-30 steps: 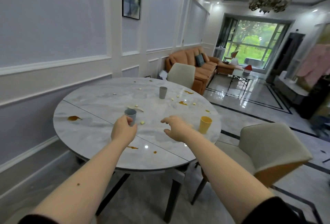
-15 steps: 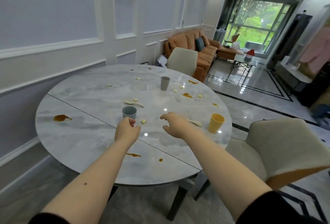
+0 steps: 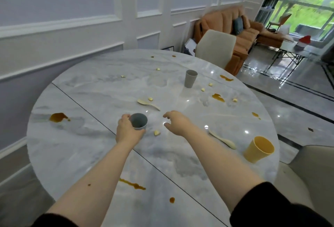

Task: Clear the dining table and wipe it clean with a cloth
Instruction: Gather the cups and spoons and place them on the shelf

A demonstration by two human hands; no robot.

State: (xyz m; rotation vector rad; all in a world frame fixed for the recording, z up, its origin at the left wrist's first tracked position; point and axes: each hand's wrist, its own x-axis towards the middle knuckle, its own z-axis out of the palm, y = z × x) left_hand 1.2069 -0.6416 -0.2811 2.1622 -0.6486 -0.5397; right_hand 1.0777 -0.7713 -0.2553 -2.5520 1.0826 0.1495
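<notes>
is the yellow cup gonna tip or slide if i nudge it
The yellow cup looks like light, empty plastic, so it would probably slide on the glossy marble table. It is tall with a narrower base, so a high push may tip it.

1. There is only one view – the head camera, worn high, looking forward and down over the round desk.
2. It is close to the near edge; both forearms enter from below.
3. It faces the far chair and the sofa.
</notes>
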